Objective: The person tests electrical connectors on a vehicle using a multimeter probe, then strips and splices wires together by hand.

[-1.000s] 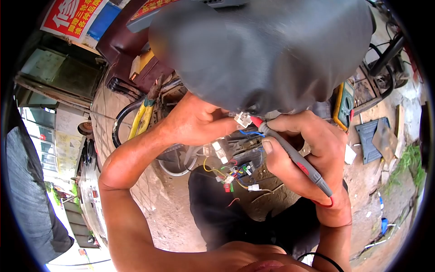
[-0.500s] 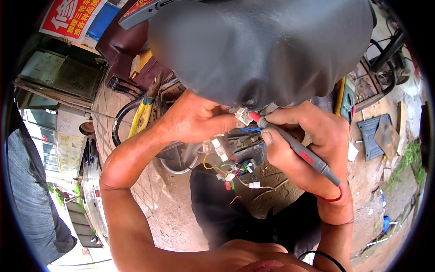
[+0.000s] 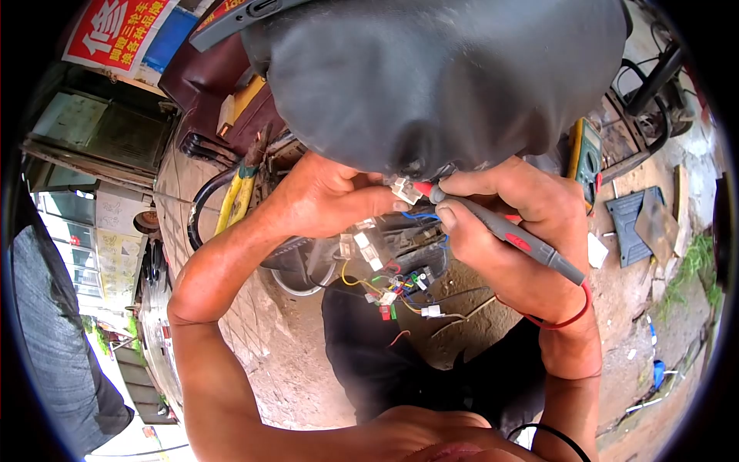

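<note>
Between the thumb and fingers of my left hand (image 3: 339, 196) is a white plastic wire connector (image 3: 406, 191), just under the front of a black padded seat (image 3: 446, 77). My right hand (image 3: 531, 223) grips a grey multimeter probe (image 3: 508, 235) with red marks, closed around it like a pen. The probe's red tip end meets the connector; whether the metal point is inside it I cannot tell. A red lead loops from the probe's back end around my right wrist. Blue wire (image 3: 422, 216) runs just below the connector. My left fingertips are partly hidden.
Loose coloured wires with small connectors (image 3: 389, 296) hang below my hands. A yellow-cased multimeter (image 3: 586, 163) stands at the right. Yellow-handled cutters (image 3: 240, 189) lie at the left. A black plastic piece (image 3: 635, 231) rests on the ground at right.
The probe and my right hand have shifted slightly left, and the probe lies at a flatter angle. My left hand keeps its hold on the connector. The view has moved slightly.
</note>
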Available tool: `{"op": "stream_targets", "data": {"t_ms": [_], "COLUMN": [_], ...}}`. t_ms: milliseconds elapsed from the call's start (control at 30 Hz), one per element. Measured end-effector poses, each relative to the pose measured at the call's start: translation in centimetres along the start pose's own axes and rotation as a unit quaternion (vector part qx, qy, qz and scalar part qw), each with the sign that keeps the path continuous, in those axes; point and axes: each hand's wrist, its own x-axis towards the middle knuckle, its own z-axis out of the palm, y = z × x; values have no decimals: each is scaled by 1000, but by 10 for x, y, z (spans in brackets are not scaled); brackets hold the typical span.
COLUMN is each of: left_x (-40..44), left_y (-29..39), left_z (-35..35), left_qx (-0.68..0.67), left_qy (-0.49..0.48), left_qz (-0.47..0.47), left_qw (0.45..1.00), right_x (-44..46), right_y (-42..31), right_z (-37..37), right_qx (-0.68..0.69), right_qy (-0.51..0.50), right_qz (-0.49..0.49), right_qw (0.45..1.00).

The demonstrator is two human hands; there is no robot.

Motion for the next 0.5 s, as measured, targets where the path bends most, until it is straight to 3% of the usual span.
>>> {"op": "stream_targets", "data": {"t_ms": [267, 500], "left_x": [-2, -5], "left_y": [-1, -4], "left_z": [-2, -6], "left_qx": [-15, 64], "left_qy": [-10, -31], "left_qz": [-39, -40], "left_qw": [999, 997], "right_x": [2, 3], "right_y": [1, 0], "right_z": [3, 4], "right_qx": [-27, -34], "right_qy": [10, 3], "right_qz": [-73, -88], "right_qw": [997, 996]}}
